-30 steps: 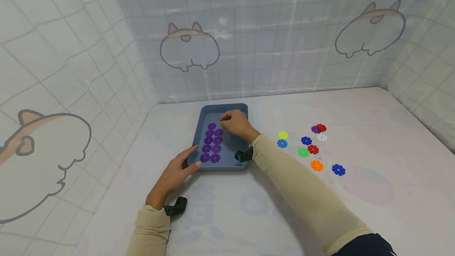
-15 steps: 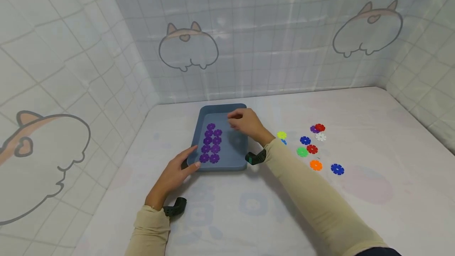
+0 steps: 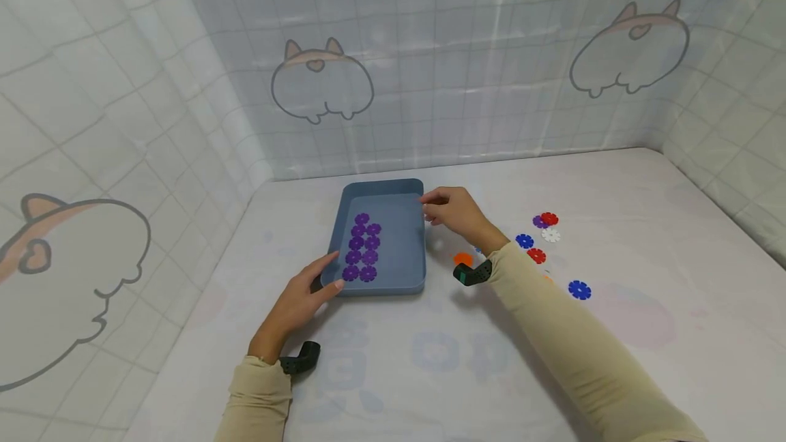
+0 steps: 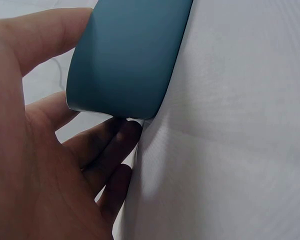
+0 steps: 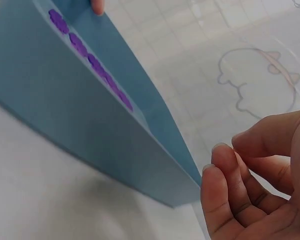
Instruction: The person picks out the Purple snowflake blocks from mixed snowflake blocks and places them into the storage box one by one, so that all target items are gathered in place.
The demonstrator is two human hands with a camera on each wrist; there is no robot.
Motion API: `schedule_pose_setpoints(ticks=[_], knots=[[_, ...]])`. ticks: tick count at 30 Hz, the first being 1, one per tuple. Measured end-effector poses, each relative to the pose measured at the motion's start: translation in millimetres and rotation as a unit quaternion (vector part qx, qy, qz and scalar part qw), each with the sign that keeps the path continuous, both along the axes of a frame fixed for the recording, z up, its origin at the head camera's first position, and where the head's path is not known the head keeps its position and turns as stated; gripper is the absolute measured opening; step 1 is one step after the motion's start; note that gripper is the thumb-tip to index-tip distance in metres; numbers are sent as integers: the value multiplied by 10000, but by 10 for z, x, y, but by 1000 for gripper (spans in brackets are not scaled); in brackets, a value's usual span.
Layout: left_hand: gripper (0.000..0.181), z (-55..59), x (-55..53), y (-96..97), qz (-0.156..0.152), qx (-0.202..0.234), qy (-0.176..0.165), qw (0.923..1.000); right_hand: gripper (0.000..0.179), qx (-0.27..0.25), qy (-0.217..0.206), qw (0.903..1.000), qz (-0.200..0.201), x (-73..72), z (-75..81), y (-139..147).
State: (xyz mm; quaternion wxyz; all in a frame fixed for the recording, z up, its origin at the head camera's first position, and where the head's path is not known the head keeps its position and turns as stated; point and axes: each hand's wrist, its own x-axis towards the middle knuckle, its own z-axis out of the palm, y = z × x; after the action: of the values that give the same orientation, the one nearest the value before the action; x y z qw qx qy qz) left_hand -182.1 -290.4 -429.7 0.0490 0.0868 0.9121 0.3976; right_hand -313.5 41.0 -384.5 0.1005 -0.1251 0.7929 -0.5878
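A blue-grey tray [image 3: 399, 244] stands on the cloth-covered table. Purple flower-shaped discs [image 3: 371, 242] lie in two columns on its left half, and the right wrist view shows some of them [image 5: 79, 45] behind the tray's wall. My left hand [image 3: 297, 305] grips the tray's near left corner, its thumb at the near edge. The left wrist view shows the fingers curved around that corner [image 4: 125, 65]. My right hand [image 3: 457, 213] hovers beside the tray's right rim. Its fingers are loosely bent, the thumb close to the index tip [image 5: 235, 155], and I see nothing between them.
Loose discs lie on the table to the right: orange [image 3: 463, 260], blue [image 3: 580, 290], another blue [image 3: 525, 241], red [image 3: 536, 256] and white [image 3: 550, 235]. A red one [image 3: 549, 219] overlaps a purple one. My right forearm hides others. Tile-patterned curtains [image 3: 467, 74] enclose the table.
My right hand has moved right, from above the purple discs to just outside the tray's right rim. The left hand stays at the corner, and the discs in the tray have not moved.
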Motion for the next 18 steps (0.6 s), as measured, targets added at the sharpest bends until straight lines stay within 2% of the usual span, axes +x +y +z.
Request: schedule_pose_setpoints(ticks=[8, 18], knots=[[71, 0, -10, -10, -1, -57, -24, 10000, 34, 62, -301, 9995, -42, 22, 49, 347], [71, 1, -17, -27, -9, -77, -10, 10000, 42, 269, -511, 9981, 193, -5, -33, 758]])
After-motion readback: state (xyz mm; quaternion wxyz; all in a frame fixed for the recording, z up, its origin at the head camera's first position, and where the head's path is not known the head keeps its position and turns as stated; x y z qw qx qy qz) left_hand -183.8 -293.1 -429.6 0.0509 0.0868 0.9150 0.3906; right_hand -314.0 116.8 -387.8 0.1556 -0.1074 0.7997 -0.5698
